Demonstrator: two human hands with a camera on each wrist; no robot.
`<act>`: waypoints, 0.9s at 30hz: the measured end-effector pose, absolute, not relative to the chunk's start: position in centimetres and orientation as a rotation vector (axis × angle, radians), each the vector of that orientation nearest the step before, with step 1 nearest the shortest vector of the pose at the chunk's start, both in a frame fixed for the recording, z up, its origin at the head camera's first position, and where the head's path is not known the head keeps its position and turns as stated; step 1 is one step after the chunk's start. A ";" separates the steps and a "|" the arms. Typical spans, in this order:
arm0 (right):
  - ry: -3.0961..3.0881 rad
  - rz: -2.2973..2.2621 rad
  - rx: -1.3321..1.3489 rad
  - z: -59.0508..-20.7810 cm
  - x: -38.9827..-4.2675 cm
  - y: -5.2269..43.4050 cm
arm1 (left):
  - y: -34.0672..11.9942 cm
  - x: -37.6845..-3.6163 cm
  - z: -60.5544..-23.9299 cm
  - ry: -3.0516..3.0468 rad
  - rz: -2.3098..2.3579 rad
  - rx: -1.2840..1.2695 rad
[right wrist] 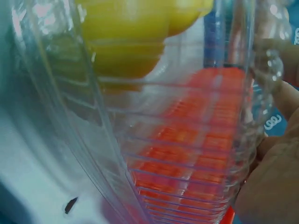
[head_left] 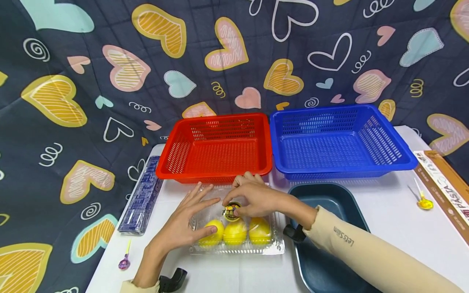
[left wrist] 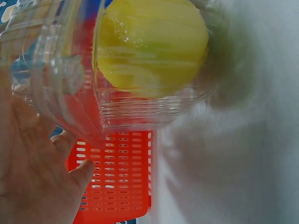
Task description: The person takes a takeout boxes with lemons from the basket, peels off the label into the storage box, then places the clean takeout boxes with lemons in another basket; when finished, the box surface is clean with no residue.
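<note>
A clear plastic clamshell box (head_left: 253, 248) lies on the white table with its lid down. Through its near side three round yellow fruits (head_left: 235, 232) are visible; their exact kind is unclear. On the lid is a round black and yellow sticker (head_left: 231, 212). My right hand (head_left: 253, 196) pinches the sticker between thumb and curled index finger. Along the box's left side my left hand (head_left: 187, 221) rests with fingers spread and mostly straight. In the left wrist view, one yellow fruit (left wrist: 152, 46) shows through the ribbed plastic wall.
Behind the box stand a red basket (head_left: 220, 177) and a blue basket (head_left: 344, 167). A dark teal tray (head_left: 315, 260) sits under my right forearm. Lollipops lie at left (head_left: 124, 262) and right (head_left: 425, 202). A blue patterned pack (head_left: 141, 199) and a pasta box (head_left: 445, 187) flank the table.
</note>
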State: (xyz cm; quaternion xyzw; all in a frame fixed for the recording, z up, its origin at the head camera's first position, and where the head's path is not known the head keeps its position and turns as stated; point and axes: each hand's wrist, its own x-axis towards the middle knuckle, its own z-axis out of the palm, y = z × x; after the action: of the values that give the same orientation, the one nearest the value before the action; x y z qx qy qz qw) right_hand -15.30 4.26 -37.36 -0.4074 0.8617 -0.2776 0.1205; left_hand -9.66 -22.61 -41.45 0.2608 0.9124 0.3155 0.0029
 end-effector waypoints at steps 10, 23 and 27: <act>2.429 -0.990 -1.167 -37.7 -15.5 4.6 | -22.5 -9.7 -41.3 2.853 0.986 0.787; 2.392 -1.062 -1.168 -38.1 -15.5 4.9 | -22.6 -9.6 -41.4 2.852 0.997 0.783; 2.406 -1.064 -1.164 -38.1 -15.5 4.8 | -22.6 -9.6 -41.4 2.853 0.998 0.780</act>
State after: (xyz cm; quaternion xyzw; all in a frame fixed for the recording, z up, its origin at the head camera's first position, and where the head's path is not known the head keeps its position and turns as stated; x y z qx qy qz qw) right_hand -15.53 4.83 -38.15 -0.4011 0.8291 -0.3665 0.1322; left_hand -9.62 -22.57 -41.42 0.2500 0.9138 0.3198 0.0101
